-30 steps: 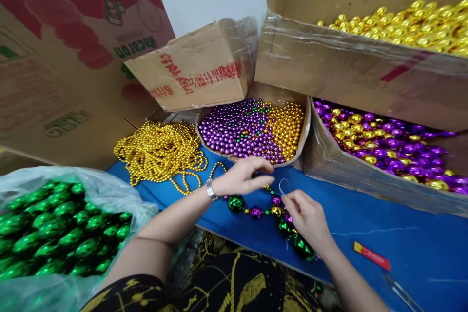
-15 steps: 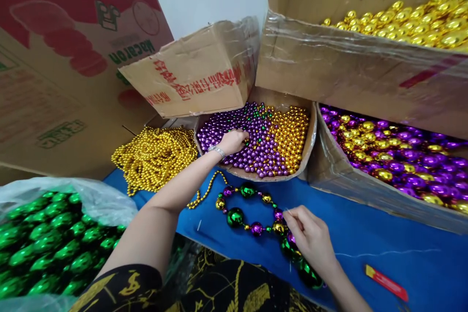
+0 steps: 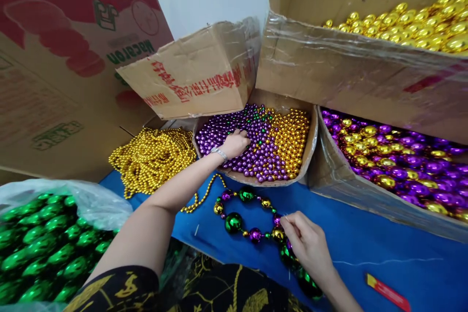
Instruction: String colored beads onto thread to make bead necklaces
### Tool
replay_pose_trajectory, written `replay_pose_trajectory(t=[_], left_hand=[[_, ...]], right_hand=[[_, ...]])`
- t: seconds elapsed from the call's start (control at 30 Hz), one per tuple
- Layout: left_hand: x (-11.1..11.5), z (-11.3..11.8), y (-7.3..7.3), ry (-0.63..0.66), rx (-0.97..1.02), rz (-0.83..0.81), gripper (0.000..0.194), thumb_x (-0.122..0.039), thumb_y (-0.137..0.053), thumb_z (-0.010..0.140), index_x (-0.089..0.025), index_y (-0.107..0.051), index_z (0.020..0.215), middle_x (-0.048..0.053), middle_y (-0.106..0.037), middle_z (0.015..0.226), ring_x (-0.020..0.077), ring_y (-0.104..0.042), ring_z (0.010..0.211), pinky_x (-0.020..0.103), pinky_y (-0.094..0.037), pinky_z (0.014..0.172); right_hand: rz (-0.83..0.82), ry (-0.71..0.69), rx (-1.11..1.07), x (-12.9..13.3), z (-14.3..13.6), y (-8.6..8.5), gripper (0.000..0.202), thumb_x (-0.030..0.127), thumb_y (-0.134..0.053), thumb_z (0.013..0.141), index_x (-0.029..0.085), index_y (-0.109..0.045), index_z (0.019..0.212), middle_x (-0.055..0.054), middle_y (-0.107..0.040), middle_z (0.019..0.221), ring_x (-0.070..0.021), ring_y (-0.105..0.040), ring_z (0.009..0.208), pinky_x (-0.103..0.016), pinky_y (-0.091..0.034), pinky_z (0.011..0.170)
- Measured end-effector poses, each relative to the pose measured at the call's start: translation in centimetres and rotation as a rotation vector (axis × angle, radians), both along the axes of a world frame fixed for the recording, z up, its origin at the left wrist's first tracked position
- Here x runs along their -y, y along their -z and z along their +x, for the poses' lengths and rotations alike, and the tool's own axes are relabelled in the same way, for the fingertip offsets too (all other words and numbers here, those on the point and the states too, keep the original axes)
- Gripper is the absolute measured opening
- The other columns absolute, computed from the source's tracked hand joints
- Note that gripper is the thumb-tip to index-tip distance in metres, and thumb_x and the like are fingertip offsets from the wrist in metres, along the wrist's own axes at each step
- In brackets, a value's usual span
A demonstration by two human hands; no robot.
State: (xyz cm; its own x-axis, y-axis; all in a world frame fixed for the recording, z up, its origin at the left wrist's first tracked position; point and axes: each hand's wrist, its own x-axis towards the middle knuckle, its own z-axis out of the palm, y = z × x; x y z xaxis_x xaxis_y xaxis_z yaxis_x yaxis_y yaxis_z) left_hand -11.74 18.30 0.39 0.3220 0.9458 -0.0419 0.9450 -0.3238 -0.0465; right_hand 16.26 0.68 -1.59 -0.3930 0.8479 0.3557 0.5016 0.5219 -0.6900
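Observation:
My left hand (image 3: 236, 144) reaches into a cardboard box of small beads (image 3: 252, 161), purple on one side and gold on the other with a few green between. Its fingers are curled down among the beads, and the fingertips are hidden. My right hand (image 3: 309, 241) is closed in a pinch on a thin, pale string (image 3: 287, 217) beside a bead necklace (image 3: 234, 223). Large and small green, purple and gold beads make up the necklace, which lies in a loop on the blue table surface. Part of it passes under my right hand.
Gold bead strands (image 3: 153, 158) are heaped left of the box. A plastic bag (image 3: 98, 200) holds large green beads. Boxes of purple and gold beads (image 3: 402, 165) and gold beads (image 3: 420, 24) stand at right. A red and yellow cutter-like object (image 3: 389, 292) lies at front right.
My left hand stays among the small beads, its fingers shifted slightly. The right hand keeps its pinch, and the view has moved a little.

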Motion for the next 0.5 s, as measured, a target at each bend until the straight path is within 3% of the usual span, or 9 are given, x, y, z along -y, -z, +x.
replay_pose_trajectory(t=[0.23,0.33,0.4,0.5], left_hand=[[-0.3,0.1,-0.2,0.026,0.076,0.000,0.017,-0.015,-0.059,0.081,-0.012,-0.069,0.093,0.017,-0.064,0.102,0.0288,-0.055,0.103,0.037,-0.047,0.085],[1.0,-0.8,-1.7,0.027,0.137,0.013,0.018,-0.020,-0.058,0.084,-0.013,-0.067,0.098,0.011,-0.067,0.089,0.0229,-0.061,0.086,0.033,-0.047,0.078],[2.6,-2.2,-4.4,0.025,0.241,0.061,0.021,-0.022,-0.057,0.086,-0.014,-0.065,0.103,0.007,-0.068,0.085,0.0183,-0.061,0.078,0.030,-0.047,0.074],[6.4,-5.7,-11.7,0.028,0.635,0.289,0.025,-0.022,-0.060,0.084,-0.016,-0.065,0.108,0.005,-0.068,0.087,0.0141,-0.059,0.074,0.027,-0.046,0.069]], right_hand=[[0.014,0.023,-0.030,0.1,-0.1,0.0,0.026,0.030,-0.048,0.098,0.022,-0.057,0.075,0.003,-0.057,0.062,-0.0104,-0.054,0.053,-0.022,-0.040,0.053],[0.026,0.030,-0.025,0.5,0.0,0.1,0.027,0.030,-0.048,0.098,0.021,-0.057,0.074,0.003,-0.057,0.062,-0.0104,-0.055,0.053,-0.022,-0.040,0.053],[0.041,0.028,-0.022,0.8,0.1,0.1,0.027,0.031,-0.048,0.098,0.021,-0.057,0.074,0.003,-0.058,0.063,-0.0107,-0.056,0.054,-0.022,-0.041,0.053],[0.084,0.024,-0.035,1.3,0.4,0.3,0.028,0.034,-0.048,0.098,0.022,-0.058,0.074,0.003,-0.059,0.062,-0.0117,-0.057,0.053,-0.022,-0.042,0.052]])
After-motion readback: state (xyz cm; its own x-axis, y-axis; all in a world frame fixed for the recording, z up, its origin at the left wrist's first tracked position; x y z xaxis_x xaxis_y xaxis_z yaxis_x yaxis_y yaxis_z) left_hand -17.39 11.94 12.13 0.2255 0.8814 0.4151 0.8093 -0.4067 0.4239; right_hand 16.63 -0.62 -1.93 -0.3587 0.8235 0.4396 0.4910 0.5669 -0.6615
